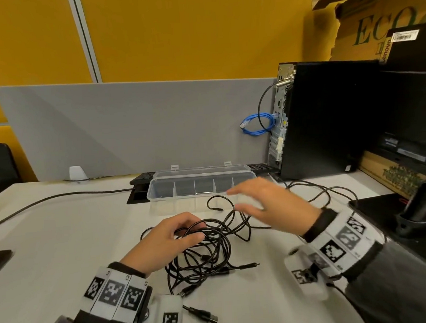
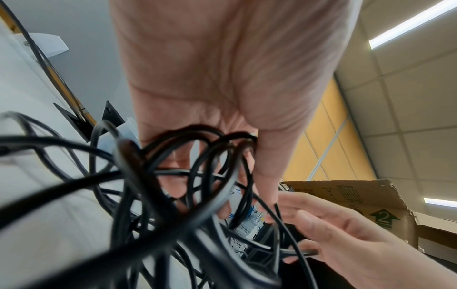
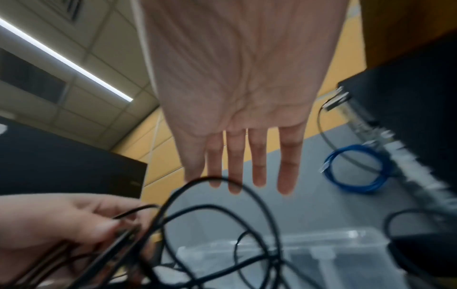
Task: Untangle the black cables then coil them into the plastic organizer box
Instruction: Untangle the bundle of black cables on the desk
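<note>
A tangle of black cables [image 1: 207,251] lies on the white desk in front of me, with loose plug ends trailing toward the front edge. My left hand [image 1: 176,234] grips a bunch of the loops [image 2: 193,156], fingers curled round them. My right hand [image 1: 254,201] hovers flat above the right part of the tangle, fingers [image 3: 259,164] straight and spread, holding nothing. The clear plastic organizer box [image 1: 198,184] stands open behind the tangle, its divided compartments showing no cable inside. One cable end [image 1: 216,208] curls up just in front of the box.
A black computer tower [image 1: 329,119] stands at the right rear with a blue cable coil [image 1: 257,123] beside it. A monitor base [image 1: 414,214] sits at the right. A black keyboard [image 1: 143,178] lies behind the box. A grey divider panel [image 1: 130,126] closes the desk's back.
</note>
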The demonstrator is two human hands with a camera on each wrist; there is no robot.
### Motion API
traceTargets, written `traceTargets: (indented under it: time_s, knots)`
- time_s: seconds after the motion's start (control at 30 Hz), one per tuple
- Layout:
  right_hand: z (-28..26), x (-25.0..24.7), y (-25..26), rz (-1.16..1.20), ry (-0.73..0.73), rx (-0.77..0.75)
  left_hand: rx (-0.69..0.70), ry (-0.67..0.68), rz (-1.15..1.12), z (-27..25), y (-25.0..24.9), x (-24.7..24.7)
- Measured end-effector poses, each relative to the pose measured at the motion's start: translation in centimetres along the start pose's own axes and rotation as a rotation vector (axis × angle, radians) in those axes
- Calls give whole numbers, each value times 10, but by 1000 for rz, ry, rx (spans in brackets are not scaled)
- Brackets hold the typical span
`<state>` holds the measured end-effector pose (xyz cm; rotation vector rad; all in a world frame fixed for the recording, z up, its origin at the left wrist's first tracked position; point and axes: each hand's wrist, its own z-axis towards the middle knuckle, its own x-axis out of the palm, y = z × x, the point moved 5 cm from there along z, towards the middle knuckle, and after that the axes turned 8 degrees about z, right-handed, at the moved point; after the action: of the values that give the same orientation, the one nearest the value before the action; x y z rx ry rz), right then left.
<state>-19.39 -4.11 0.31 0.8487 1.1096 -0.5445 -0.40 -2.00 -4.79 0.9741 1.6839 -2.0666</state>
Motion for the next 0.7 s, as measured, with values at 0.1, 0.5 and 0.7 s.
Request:
traceTargets:
  time_s: [0.1, 0.5, 0.7]
  knots:
    - [12, 25, 9, -16, 187, -65, 15, 1, -6, -1, 0, -1]
    - [-54, -107, -140, 447, -970, 381, 5, -135, -35, -1, 5, -22]
    - [-56, -61, -144, -335, -344, 760, 1, -213, -65, -1, 1, -24]
